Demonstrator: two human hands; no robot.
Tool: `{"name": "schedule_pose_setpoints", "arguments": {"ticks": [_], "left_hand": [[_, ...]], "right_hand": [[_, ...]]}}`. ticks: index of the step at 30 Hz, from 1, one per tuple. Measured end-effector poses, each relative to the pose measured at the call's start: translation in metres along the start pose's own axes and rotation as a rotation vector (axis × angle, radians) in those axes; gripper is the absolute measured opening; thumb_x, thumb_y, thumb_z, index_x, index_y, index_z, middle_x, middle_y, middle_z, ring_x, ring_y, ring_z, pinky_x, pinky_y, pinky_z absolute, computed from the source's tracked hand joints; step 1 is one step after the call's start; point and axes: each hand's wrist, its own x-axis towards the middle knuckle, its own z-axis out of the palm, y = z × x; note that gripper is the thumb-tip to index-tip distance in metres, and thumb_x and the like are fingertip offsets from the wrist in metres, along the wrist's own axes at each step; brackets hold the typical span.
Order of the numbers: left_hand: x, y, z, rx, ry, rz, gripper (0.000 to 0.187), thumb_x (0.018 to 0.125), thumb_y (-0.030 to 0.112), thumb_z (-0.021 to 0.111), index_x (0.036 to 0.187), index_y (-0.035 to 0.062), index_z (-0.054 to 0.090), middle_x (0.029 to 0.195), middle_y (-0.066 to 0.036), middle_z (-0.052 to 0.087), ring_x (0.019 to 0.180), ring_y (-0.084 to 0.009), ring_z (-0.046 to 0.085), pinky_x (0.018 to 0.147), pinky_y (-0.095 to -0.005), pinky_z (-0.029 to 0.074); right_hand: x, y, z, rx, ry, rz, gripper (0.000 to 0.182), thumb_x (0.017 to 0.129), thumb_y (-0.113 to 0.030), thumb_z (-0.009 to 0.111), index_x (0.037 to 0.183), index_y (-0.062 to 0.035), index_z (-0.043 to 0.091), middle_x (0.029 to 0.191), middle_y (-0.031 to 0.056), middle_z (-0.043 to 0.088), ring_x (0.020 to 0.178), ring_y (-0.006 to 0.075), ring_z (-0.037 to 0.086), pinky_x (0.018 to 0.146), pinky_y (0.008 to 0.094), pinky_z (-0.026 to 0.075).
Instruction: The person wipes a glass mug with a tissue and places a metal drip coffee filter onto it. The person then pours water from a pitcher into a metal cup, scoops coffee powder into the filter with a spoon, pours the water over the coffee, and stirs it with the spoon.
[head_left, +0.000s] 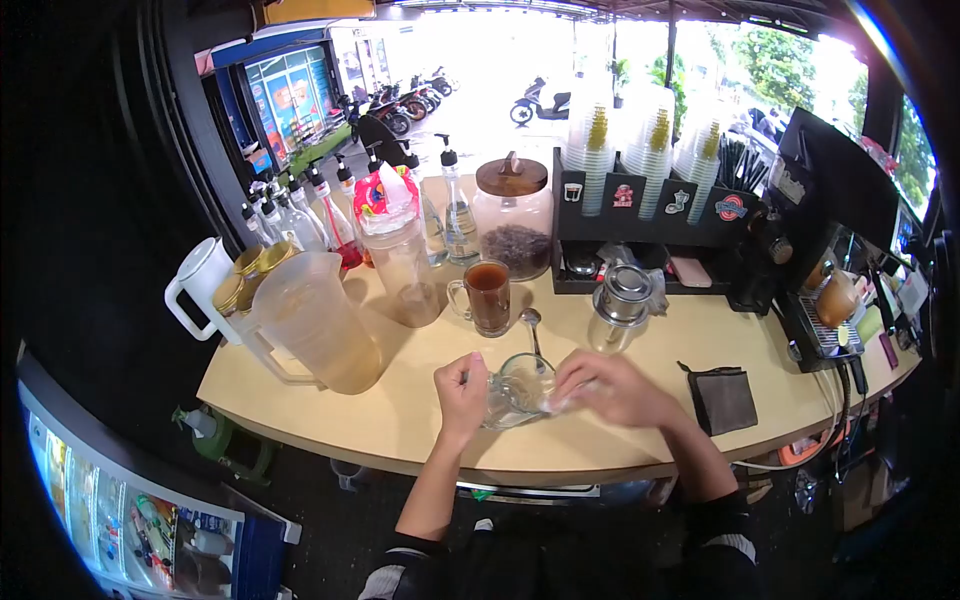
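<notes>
My left hand [462,396] is closed around the handle side of a clear glass mug [510,400], tilted over the counter's near part. My right hand [618,390] has its fingers pinched at the mug's rim, with a small whitish thing, perhaps tissue, between them; motion blurs it. Just beyond the mug lies a metal spoon [532,322]. A glass mug of brown drink [489,298] stands upright behind it. To the right is a metal drip filter [628,288] on top of a glass.
On the wooden counter [420,425] stand a large plastic pitcher [315,320], a tissue pack [387,195] on a clear container, pump bottles [457,215] and a lidded jar [515,225]. A dark pouch [722,400] lies at right, near an espresso machine [825,310]. Stacked cups [648,150] fill a black rack.
</notes>
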Motion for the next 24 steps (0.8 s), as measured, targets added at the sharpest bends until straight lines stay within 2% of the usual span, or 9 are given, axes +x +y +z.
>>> {"name": "schedule_pose_setpoints", "arguments": {"ticks": [2, 3, 5, 7, 8, 12, 18, 20, 24], "left_hand": [[0.002, -0.006, -0.004, -0.110, 0.013, -0.068, 0.036, 0.092, 0.014, 0.053, 0.058, 0.0009, 0.051, 0.053, 0.005, 0.048, 0.051, -0.0026, 0.038, 0.046, -0.0234, 0.029], [0.005, -0.011, -0.005, -0.233, 0.008, -0.133, 0.034, 0.092, 0.014, 0.053, 0.059, 0.0024, 0.053, 0.056, 0.005, 0.049, 0.052, -0.0023, 0.039, 0.047, -0.0227, 0.030], [0.005, -0.009, -0.001, -0.353, 0.003, -0.196, 0.033, 0.092, 0.014, 0.053, 0.061, 0.0040, 0.054, 0.058, 0.006, 0.051, 0.054, -0.0020, 0.040, 0.048, -0.0221, 0.031], [-0.001, 0.005, 0.023, -0.441, 0.072, -0.278, 0.029, 0.092, 0.015, 0.054, 0.064, 0.0040, 0.056, 0.060, 0.007, 0.050, 0.055, -0.0014, 0.041, 0.049, -0.0217, 0.032], [0.000, 0.011, 0.033, -0.552, 0.202, -0.320, 0.033, 0.093, 0.019, 0.053, 0.061, 0.0073, 0.051, 0.057, 0.008, 0.047, 0.051, -0.0015, 0.038, 0.046, -0.0217, 0.029], [-0.001, 0.006, 0.025, -0.595, 0.228, -0.294, 0.036, 0.094, 0.023, 0.053, 0.059, 0.0125, 0.046, 0.055, 0.008, 0.043, 0.047, -0.0016, 0.034, 0.042, -0.0211, 0.025], [0.003, 0.020, 0.011, -0.658, 0.332, -0.389, 0.036, 0.094, 0.024, 0.050, 0.060, 0.0167, 0.038, 0.052, 0.006, 0.037, 0.044, -0.0036, 0.031, 0.041, -0.0217, 0.023], [0.000, 0.026, 0.006, -0.438, 0.181, -0.309, 0.039, 0.094, 0.022, 0.051, 0.058, 0.0161, 0.038, 0.050, 0.006, 0.034, 0.043, -0.0039, 0.029, 0.041, -0.0222, 0.022], [-0.001, 0.026, -0.002, -0.347, 0.136, -0.239, 0.039, 0.093, 0.022, 0.052, 0.057, 0.0143, 0.039, 0.051, 0.007, 0.035, 0.044, -0.0031, 0.029, 0.041, -0.0225, 0.022]], "right_hand": [[-0.002, 0.021, -0.019, 0.347, 0.308, 0.074, 0.015, 0.087, 0.000, 0.055, 0.102, 0.0003, 0.056, 0.102, 0.0107, 0.064, 0.093, 0.0185, 0.063, 0.084, 0.0317, 0.049], [0.006, 0.026, -0.020, 0.348, 0.301, 0.074, 0.015, 0.087, 0.000, 0.055, 0.102, 0.0003, 0.056, 0.102, 0.0107, 0.064, 0.093, 0.0185, 0.063, 0.084, 0.0317, 0.049], [0.027, 0.035, -0.011, 0.438, 0.508, 0.148, 0.016, 0.089, -0.005, 0.055, 0.103, 0.0008, 0.059, 0.107, 0.0085, 0.063, 0.094, 0.0145, 0.060, 0.085, 0.0306, 0.048], [0.044, 0.049, 0.032, 0.535, 0.425, 0.069, 0.026, 0.095, -0.009, 0.044, 0.114, 0.0017, 0.057, 0.114, 0.0104, 0.060, 0.097, 0.0158, 0.060, 0.089, 0.0293, 0.047], [0.050, 0.050, 0.050, 0.625, 0.389, 0.035, 0.029, 0.096, -0.010, 0.041, 0.119, 0.0017, 0.056, 0.115, 0.0107, 0.060, 0.099, 0.0163, 0.059, 0.090, 0.0293, 0.047], [0.042, 0.038, 0.071, 0.687, 0.447, 0.030, 0.033, 0.098, -0.011, 0.035, 0.121, 0.0025, 0.054, 0.116, 0.0093, 0.059, 0.106, 0.0146, 0.056, 0.093, 0.0277, 0.044], [0.005, 0.045, 0.101, 0.494, 0.592, 0.145, 0.028, 0.094, -0.002, 0.046, 0.120, 0.0036, 0.055, 0.115, 0.0105, 0.061, 0.105, 0.0140, 0.057, 0.091, 0.0257, 0.044], [0.002, 0.054, 0.102, 0.503, 0.609, 0.154, 0.027, 0.092, 0.001, 0.049, 0.118, 0.0042, 0.056, 0.112, 0.0106, 0.062, 0.103, 0.0138, 0.058, 0.090, 0.0257, 0.045], [-0.008, 0.047, 0.099, 0.549, 0.640, 0.121, 0.025, 0.089, 0.006, 0.052, 0.113, 0.0056, 0.059, 0.104, 0.0113, 0.065, 0.096, 0.0137, 0.061, 0.087, 0.0257, 0.048]]}}
